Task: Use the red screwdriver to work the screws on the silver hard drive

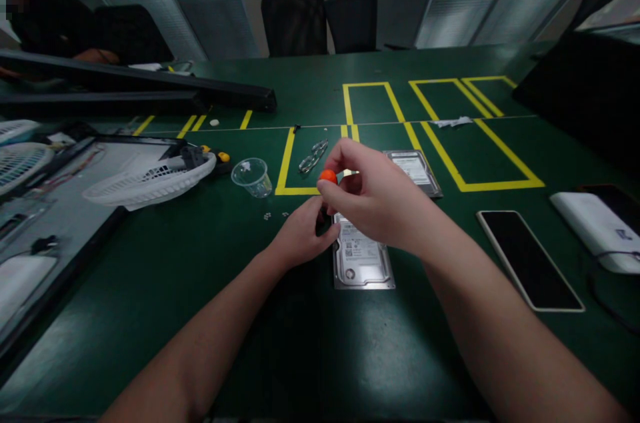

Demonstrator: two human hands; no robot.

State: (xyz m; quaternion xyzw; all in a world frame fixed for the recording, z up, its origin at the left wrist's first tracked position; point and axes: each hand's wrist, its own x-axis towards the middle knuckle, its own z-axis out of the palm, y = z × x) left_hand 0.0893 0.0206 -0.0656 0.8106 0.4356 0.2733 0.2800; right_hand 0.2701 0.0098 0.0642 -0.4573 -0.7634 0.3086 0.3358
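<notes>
A silver hard drive [363,256] lies label up on the green table in front of me. My left hand [305,233] grips its far left edge, thumb on the side; the other fingertips are partly hidden. Above the drive's far end, my right hand [367,193] pinches an upright tool with a round orange end [328,176], which looks like a screwdriver; its tip is hidden behind my fingers. Small screws [267,216] lie left of my left hand, near a clear plastic cup [251,176]. A second hard drive [415,170] rests behind my right hand.
Eyeglasses [313,156] lie inside yellow tape markings. At right are a phone [530,260] and a white power bank [597,230]. A white fan grille [155,183] lies on a panel [75,236] at left. A person [55,23] sits behind long black bars [150,80].
</notes>
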